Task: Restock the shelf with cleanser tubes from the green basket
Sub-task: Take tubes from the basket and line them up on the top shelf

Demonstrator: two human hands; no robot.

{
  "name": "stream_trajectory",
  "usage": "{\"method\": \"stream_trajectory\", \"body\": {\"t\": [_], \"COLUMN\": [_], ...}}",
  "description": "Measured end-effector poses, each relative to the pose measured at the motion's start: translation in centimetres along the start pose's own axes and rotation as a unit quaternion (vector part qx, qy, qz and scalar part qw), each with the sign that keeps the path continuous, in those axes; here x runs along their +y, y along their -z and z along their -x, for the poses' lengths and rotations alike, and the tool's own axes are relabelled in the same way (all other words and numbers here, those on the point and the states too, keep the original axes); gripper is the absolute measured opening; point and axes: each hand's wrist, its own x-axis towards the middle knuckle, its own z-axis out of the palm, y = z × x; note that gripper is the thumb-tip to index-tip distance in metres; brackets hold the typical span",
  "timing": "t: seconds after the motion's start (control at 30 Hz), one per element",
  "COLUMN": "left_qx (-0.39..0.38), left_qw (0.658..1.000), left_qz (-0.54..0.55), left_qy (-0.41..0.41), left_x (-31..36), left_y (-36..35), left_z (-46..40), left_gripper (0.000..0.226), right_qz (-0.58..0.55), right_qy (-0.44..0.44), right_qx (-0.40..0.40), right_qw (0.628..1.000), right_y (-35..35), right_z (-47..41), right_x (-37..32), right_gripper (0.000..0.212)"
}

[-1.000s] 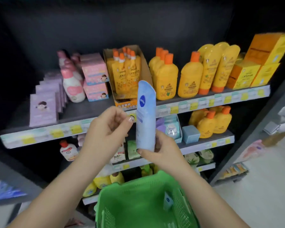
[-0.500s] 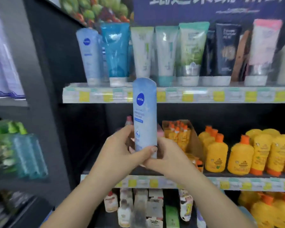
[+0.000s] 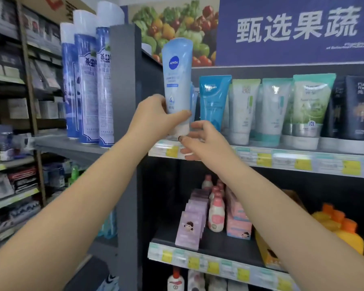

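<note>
Off to the left stand tall blue spray cans point(image 3: 86, 80) on the neighbouring rack, no part of this job. Next comes the left hand point(image 3: 156, 120), its grip curled round the lower half of a pale blue cleanser tube point(image 3: 177, 80), holding it upright, cap down, at the far left end of the top shelf point(image 3: 282, 158). The tube's cap sits at the shelf's front edge; whether it already rests there I cannot quite tell, since fingers cover it. Just right of it the right hand point(image 3: 200, 139) hovers by the cap, fingers loosely spread, seeming to steady rather than hold. Further right a row of other tubes point(image 3: 261, 110) stands cap down. This looks like the placing step: next, the tube wants sliding back beside the darker blue tube point(image 3: 213, 101), kept upright, then letting go. The green basket is out of view.
</note>
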Motion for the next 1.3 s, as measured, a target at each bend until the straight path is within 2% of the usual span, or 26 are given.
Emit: {"method": "stream_trajectory", "body": {"t": [0.13, 0.23, 0.37, 0.63, 0.8, 1.17, 1.3], "left_qx": [0.007, -0.009, -0.041, -0.078, -0.084, -0.076, -0.08], "left_qw": [1.0, 0.999, 0.997, 0.989, 0.986, 0.986, 0.982], "left_qz": [0.012, -0.017, -0.026, -0.039, -0.032, -0.041, -0.091], "left_qy": [0.028, 0.042, 0.064, 0.122, 0.139, 0.142, 0.142], "left_x": [-0.9, -1.1, -1.2, -2.7, -3.5, -3.8, -3.3], "left_y": [0.1, -0.6, -1.9, -4.2, -5.0, -6.2, -6.0], "left_z": [-4.1, -5.6, -6.1, -5.9, -6.1, -6.6, -6.2], "left_gripper": [0.046, 0.041, 0.035, 0.039, 0.048, 0.051, 0.056], "right_qz": [0.023, 0.039, 0.053, 0.075, 0.084, 0.083, 0.087], "right_qy": [-0.009, -0.013, -0.019, -0.04, -0.047, -0.065, -0.062], "right_qx": [0.004, 0.01, 0.023, 0.052, 0.057, 0.061, 0.063], "right_qw": [1.0, 0.999, 0.998, 0.995, 0.994, 0.993, 0.992], "right_y": [-0.5, -0.2, 0.6, 2.7, 3.8, 4.6, 4.9], "right_z": [-0.5, -0.2, 0.6, 2.2, 2.7, 2.3, 2.4], "right_x": [-0.3, -0.3, -0.4, 0.5, 0.6, 1.1, 1.2], "right_gripper": [0.046, 0.046, 0.042, 0.042, 0.044, 0.044, 0.045]}}
